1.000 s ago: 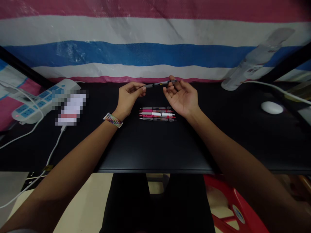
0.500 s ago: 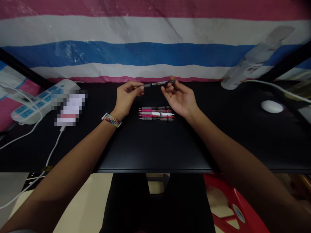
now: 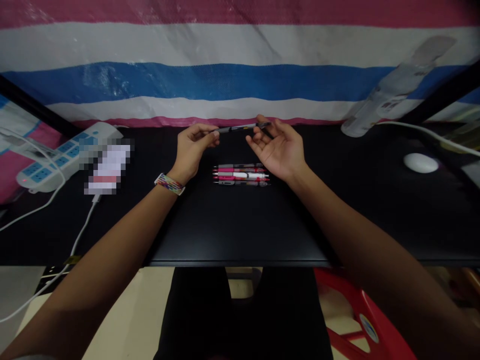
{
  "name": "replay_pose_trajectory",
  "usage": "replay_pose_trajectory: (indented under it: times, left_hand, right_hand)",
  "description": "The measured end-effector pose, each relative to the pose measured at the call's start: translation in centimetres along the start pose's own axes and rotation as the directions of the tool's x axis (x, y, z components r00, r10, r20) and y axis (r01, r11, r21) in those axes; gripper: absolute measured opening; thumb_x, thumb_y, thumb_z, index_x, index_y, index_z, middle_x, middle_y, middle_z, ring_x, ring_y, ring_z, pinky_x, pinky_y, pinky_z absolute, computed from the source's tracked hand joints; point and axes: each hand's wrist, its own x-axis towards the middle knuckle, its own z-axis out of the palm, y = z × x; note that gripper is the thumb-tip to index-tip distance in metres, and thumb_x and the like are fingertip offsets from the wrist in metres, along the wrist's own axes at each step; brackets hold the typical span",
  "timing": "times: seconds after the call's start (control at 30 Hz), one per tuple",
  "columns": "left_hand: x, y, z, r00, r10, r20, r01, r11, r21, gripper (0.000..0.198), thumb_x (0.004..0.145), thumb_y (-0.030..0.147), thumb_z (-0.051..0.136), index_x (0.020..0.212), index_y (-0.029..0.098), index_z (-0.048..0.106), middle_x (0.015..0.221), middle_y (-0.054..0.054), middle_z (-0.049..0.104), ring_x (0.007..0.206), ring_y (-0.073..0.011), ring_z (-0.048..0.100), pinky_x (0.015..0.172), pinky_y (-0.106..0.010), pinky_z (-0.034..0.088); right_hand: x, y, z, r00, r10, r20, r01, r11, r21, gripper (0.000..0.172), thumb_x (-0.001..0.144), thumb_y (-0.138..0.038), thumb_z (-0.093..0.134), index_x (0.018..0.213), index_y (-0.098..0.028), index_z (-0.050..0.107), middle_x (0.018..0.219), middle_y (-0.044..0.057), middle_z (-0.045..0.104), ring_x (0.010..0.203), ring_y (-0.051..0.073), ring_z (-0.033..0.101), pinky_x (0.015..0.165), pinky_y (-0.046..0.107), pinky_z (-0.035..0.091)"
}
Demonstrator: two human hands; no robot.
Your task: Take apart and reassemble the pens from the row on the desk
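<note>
My left hand (image 3: 191,149) pinches one end of a slim dark and clear pen (image 3: 238,128) between thumb and fingers, holding it nearly level above the desk. The pen's other end reaches the fingertips of my right hand (image 3: 279,148). That hand is open, palm turned up and fingers apart, and seems to touch the pen's dark end without closing around it. Below both hands, several pens (image 3: 241,175) lie side by side in a stack of rows, some grey and clear, some pink, one mostly white.
A black desk (image 3: 236,225) spans the view. On the left are a power strip (image 3: 71,155) and a blurred phone (image 3: 110,165) on a cable. At right stand a clear bottle (image 3: 390,95) and a white mouse (image 3: 420,163). Striped sheeting (image 3: 225,82) hangs behind; a red stool (image 3: 369,320) is below.
My left hand and the pen have shifted slightly left and up. My right hand's fingers have spread and its thumb has drawn away from the pen's end.
</note>
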Motion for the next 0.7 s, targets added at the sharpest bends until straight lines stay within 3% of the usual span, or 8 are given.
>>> replay_pose_trajectory:
  times: [0.17,0.27,0.37,0.53,0.7]
  left_hand:
    - [-0.1,0.0,0.1,0.999,0.008,0.032,-0.008,1.000,0.000,0.015,0.088,0.018,0.094,0.095,0.024,0.081,0.087,-0.002,0.081,0.077,-0.0142,0.078,0.073,-0.027,0.064]
    - [-0.1,-0.1,0.0,0.999,0.013,0.040,-0.014,1.000,0.015,0.017,0.089,0.021,0.094,0.095,0.024,0.079,0.087,-0.002,0.080,0.078,-0.0154,0.079,0.073,-0.027,0.064]
    - [-0.1,-0.1,-0.1,0.997,0.020,0.073,-0.021,1.000,0.018,0.018,0.089,0.022,0.095,0.095,0.023,0.078,0.085,-0.002,0.078,0.076,-0.0157,0.079,0.070,-0.027,0.063]
    - [-0.6,0.3,0.1,0.979,0.051,0.198,-0.070,0.994,0.090,0.018,0.089,0.028,0.095,0.095,0.022,0.079,0.081,-0.003,0.079,0.075,-0.0165,0.077,0.073,-0.029,0.064]
    - [-1.3,0.8,0.3,0.969,0.063,0.238,-0.118,0.968,0.223,0.018,0.089,0.036,0.094,0.092,0.021,0.085,0.086,-0.006,0.083,0.080,-0.0194,0.076,0.076,-0.031,0.062]
  right_hand:
    - [0.1,0.0,-0.3,1.000,-0.016,-0.024,0.016,1.000,-0.023,0.036,0.094,-0.052,0.085,0.119,-0.026,0.077,0.100,0.006,0.081,0.111,0.027,0.079,0.109,0.045,0.070]
    - [0.1,-0.1,-0.2,0.999,0.001,-0.033,-0.003,0.998,-0.061,0.036,0.097,-0.056,0.084,0.116,-0.027,0.076,0.097,0.006,0.081,0.105,0.025,0.080,0.103,0.043,0.071]
    - [0.1,-0.2,-0.2,0.999,-0.006,-0.053,-0.001,0.991,-0.136,0.034,0.096,-0.056,0.086,0.110,-0.027,0.077,0.092,0.004,0.080,0.092,0.022,0.079,0.093,0.039,0.070]
    - [-0.2,-0.5,-0.5,0.994,-0.098,-0.054,0.073,0.931,-0.359,0.018,0.094,-0.039,0.089,0.099,-0.025,0.079,0.078,0.000,0.077,0.063,0.015,0.068,0.068,0.031,0.061]
    - [-0.4,-0.8,-1.0,0.991,-0.132,0.015,0.122,0.859,-0.497,0.023,0.096,-0.046,0.088,0.097,-0.024,0.081,0.075,0.002,0.078,0.058,0.014,0.065,0.059,0.029,0.054]
